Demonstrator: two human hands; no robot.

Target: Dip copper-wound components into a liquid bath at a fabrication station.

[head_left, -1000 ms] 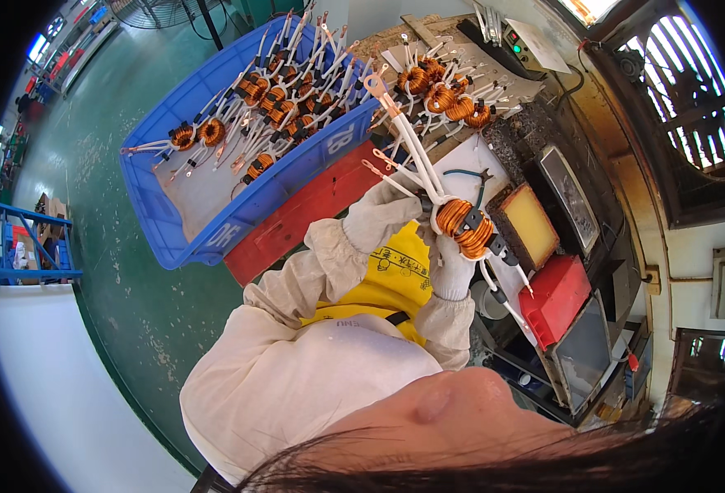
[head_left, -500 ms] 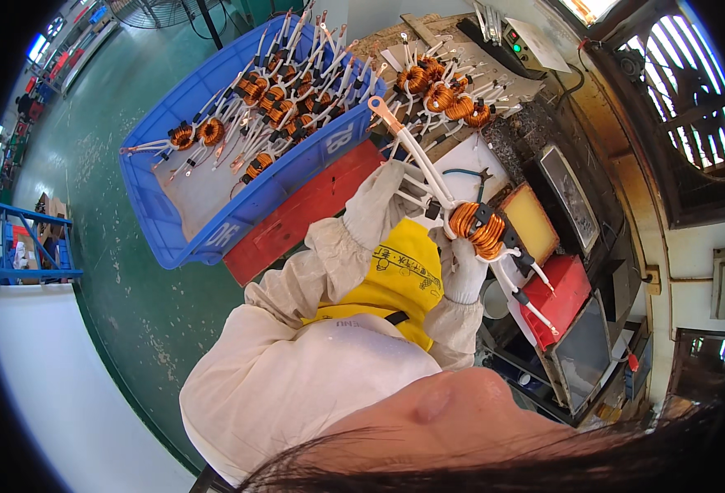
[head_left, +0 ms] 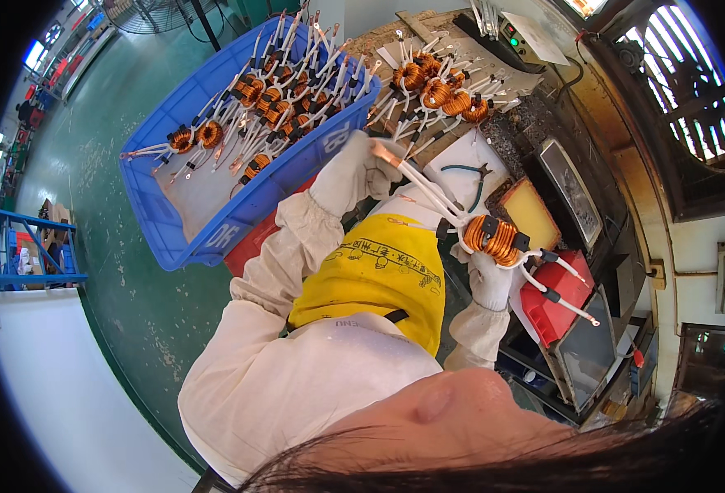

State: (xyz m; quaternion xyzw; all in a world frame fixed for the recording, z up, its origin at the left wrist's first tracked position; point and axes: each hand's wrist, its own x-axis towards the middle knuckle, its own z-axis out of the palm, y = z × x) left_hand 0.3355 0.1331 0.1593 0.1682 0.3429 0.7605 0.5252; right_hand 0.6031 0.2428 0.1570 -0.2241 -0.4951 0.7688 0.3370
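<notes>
A toroidal coil (head_left: 491,238) wound with copper wire, with white sleeved leads and black bands, is held up in front of my yellow apron. My right hand (head_left: 487,279), in a white glove, is closed on the coil from below; its fingertips are partly hidden behind the windings. My left hand (head_left: 350,174), also gloved, is closed at the far end of the long leads, by the flat copper lug (head_left: 386,153). Two shorter leads with small lugs stick out to the right, past a red box (head_left: 558,297).
Several similar coils fill a blue crate (head_left: 153,209) at left, and more lie on the bench (head_left: 383,45). Green-handled pliers (head_left: 479,187) lie on a white sheet. A yellow block (head_left: 530,215) in a frame and a metal-rimmed tray (head_left: 572,193) stand at right.
My left hand has moved up and left from the middle of the leads to the copper lug. My right hand and the coil have shifted right and slightly down.
</notes>
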